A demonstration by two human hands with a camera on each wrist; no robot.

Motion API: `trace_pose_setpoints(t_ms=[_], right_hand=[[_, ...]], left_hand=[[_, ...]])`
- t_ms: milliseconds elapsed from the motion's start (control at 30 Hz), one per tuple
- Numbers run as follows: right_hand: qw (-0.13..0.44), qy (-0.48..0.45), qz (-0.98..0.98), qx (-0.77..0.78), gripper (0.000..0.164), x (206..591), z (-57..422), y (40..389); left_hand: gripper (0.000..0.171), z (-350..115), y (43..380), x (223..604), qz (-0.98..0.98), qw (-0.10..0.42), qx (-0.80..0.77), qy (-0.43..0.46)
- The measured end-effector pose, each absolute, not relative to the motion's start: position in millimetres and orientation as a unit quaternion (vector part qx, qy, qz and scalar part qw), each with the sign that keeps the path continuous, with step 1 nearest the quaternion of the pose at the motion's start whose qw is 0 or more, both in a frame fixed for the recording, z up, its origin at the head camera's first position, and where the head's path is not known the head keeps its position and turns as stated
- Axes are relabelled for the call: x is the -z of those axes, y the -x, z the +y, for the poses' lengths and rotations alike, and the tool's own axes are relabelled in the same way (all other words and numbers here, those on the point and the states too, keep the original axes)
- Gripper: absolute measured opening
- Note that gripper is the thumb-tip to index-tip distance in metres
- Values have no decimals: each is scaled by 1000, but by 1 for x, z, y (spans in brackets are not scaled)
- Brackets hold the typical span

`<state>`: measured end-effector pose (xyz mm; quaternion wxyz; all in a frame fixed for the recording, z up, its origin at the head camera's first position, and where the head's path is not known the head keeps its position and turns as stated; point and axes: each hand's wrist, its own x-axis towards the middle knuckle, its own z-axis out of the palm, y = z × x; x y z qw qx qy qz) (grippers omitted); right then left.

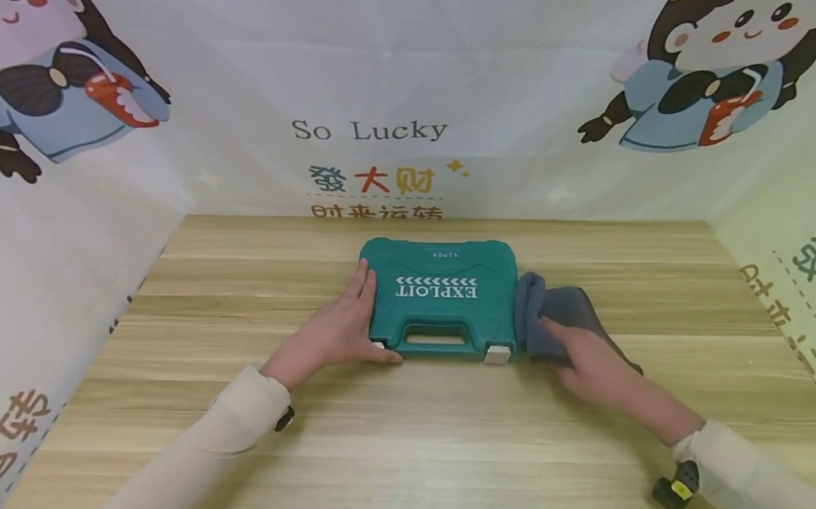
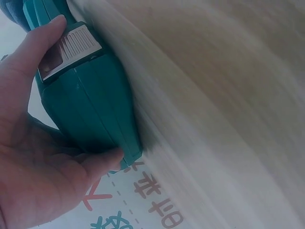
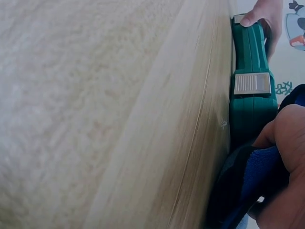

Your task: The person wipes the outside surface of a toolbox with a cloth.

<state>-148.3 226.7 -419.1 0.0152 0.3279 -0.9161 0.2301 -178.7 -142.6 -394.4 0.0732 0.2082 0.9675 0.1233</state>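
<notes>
A green plastic tool case (image 1: 447, 309) marked EXPLOIT lies flat on the wooden table, its lettering upside down in the head view. My left hand (image 1: 345, 325) grips the case's left end, with the thumb over the left latch (image 2: 71, 50) and the fingers along the side. In my right hand (image 1: 593, 369) is a folded grey-blue cloth (image 1: 565, 311), pinched between thumb and fingers. It is pressed up against the right end of the case, and the right wrist view shows a bright blue side of the cloth (image 3: 259, 167). The right latch (image 3: 252, 84) appears closed.
The wooden table (image 1: 436, 448) reaches back to a white printed curtain (image 1: 248, 98) with cartoon figures and lettering. Similar curtain hangs along the left and right sides. A small black device (image 1: 677, 491) sits at the right wrist.
</notes>
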Motion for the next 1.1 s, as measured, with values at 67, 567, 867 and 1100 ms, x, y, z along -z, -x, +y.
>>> trace_pose_setpoints(t_ms=[67, 567, 867, 1100], right_hand=[[15, -329, -916, -229, 53, 418, 227, 147], [1, -318, -922, -222, 52, 415, 224, 147], [-6, -315, -924, -218, 52, 413, 224, 148], [-4, -321, -921, -221, 51, 413, 226, 149]], left_hand=[[131, -143, 179, 395, 968, 74, -123, -208], [129, -158, 185, 392, 945, 129, -207, -220], [110, -172, 194, 381, 934, 144, -215, -248], [100, -172, 196, 383, 935, 136, -200, -261]])
